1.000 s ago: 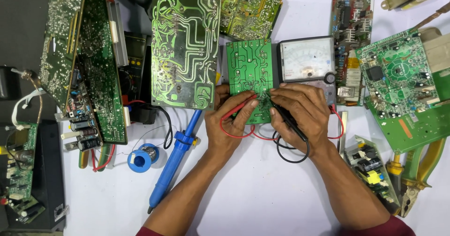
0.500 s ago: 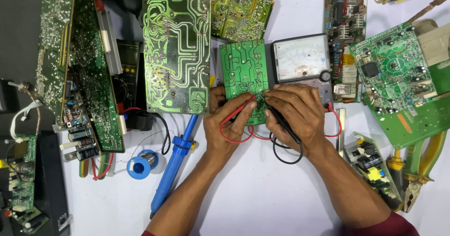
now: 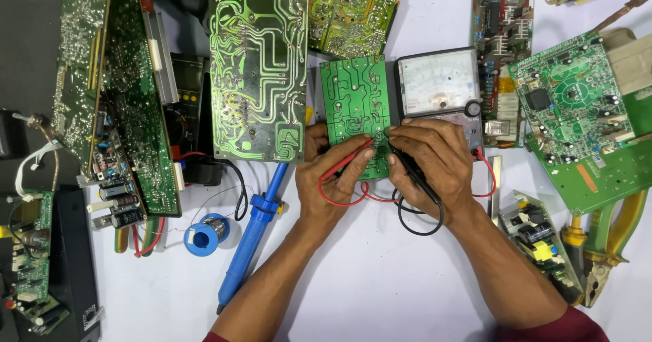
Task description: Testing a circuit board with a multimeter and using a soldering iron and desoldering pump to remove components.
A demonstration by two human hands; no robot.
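A small green circuit board [image 3: 356, 104] lies solder side up in the middle of the white table. My left hand [image 3: 333, 179] pinches a red test probe [image 3: 348, 160] whose tip touches the board's lower edge. My right hand [image 3: 435, 162] grips a black test probe [image 3: 407, 171], its tip pressed to the same area of the board. Red and black leads [image 3: 370, 199] loop below my hands. An analog multimeter [image 3: 440, 84] with a white dial sits just right of the board, partly behind my right hand.
A large green board [image 3: 258, 70] lies left of the small one. A blue soldering iron [image 3: 252, 237] and a solder spool [image 3: 206, 233] rest lower left. More boards stand at the left [image 3: 109, 97], top [image 3: 350, 12] and right [image 3: 584, 124]. Pliers [image 3: 604, 247] lie at right.
Both hands stay on the small board with the probes; the probe tips have shifted only slightly. The view has drifted a little.
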